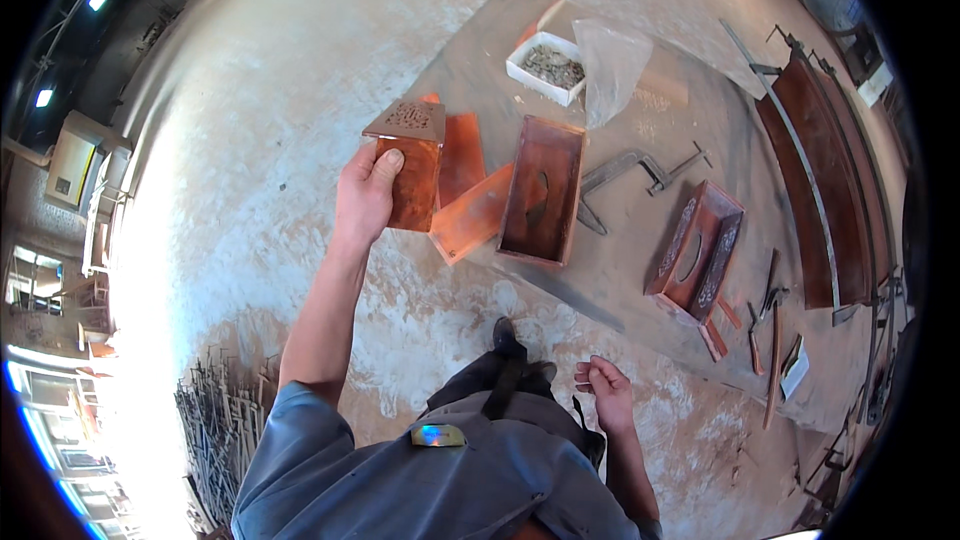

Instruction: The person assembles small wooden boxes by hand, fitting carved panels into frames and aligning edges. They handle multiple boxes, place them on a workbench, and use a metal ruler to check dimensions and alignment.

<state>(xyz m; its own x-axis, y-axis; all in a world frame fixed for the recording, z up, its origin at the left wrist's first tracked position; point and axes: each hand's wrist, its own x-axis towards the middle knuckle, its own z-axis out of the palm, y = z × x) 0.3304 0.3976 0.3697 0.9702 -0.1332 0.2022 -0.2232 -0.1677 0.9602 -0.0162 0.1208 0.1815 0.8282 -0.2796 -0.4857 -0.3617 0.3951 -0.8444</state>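
Note:
My left hand (368, 190) grips a reddish-brown wooden box (412, 180) by its near side, thumb on the face turned toward me. A pierced carved pattern shows on the box's far end. My right hand (608, 395) hangs low beside my waist, fingers curled in and thumb against them; whatever they may hold cannot be made out. Beyond the box lie flat orange-brown wood panels (462, 162). To their right, an open wooden box (542, 190) with an oval cut-out in its bottom rests on the work table (620, 285). A smaller box with carved sides (700, 255) lies farther right.
A metal clamp (640, 175) lies between the two resting boxes. Farther back are a white tray of small pieces (548, 68) and a clear plastic bag (608, 65). Hand tools (765, 325) and large clamped curved boards (815, 180) are on the right. Metal bars (215, 430) stand lower left.

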